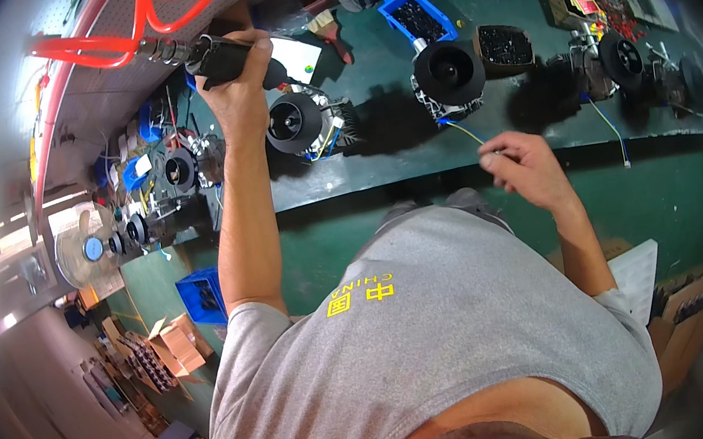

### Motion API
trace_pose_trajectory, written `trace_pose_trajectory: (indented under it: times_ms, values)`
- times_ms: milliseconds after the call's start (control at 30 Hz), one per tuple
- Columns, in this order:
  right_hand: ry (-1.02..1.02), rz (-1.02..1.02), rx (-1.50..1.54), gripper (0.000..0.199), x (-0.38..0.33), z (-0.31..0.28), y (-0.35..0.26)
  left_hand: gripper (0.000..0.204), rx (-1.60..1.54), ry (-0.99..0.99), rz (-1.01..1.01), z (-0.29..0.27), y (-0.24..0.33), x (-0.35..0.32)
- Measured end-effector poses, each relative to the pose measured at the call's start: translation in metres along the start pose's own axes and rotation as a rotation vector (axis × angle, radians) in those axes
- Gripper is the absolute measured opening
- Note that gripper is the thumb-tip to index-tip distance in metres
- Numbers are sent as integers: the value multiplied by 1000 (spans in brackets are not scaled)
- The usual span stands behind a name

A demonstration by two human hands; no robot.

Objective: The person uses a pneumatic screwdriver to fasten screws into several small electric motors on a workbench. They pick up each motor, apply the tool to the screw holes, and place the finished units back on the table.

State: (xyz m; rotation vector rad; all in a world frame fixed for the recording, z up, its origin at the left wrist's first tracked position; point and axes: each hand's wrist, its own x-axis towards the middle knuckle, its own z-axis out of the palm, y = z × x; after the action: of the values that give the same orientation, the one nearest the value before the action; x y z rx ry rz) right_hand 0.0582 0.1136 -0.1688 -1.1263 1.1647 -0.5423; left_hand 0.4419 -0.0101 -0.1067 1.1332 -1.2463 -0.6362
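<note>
My left hand (239, 96) is raised at the upper left, wrapped around a black air screwdriver (217, 60). A red air hose (85, 52) joins the tool through a metal fitting. Just below the tool stands a motor unit (296, 122) with a round black cup-shaped part. At the bench's front edge my right hand (530, 171) is closed, fingertips pinching the end of a yellow-and-blue wire lead (466, 131). That lead comes out of the middle motor unit (449, 75), whose black cup faces up. The wire's tip is hidden in my fingers.
More motor units stand along the green bench (396, 156), including one at the right (619, 60) with its lead hanging down. Blue bins (418, 17) of small black parts, a black tray (505, 46) and a brush (331, 36) lie farther back. A fan (89, 247) stands left.
</note>
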Motion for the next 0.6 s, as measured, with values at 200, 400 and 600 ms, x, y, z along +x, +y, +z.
trace_pose_trajectory:
  times_ms: [200, 400, 600]
  values:
    - [-208, -147, -230, 37, 72, 88, 28, 8, -42, 0, -6, -17, -20, 4]
    - [39, -176, -190, 86, 156, 172, 59, 9, -105, 11, -22, -34, -32, 10]
    - [190, -321, 53, 105, 217, 231, 90, 8, -134, 17, -34, -42, -35, 13]
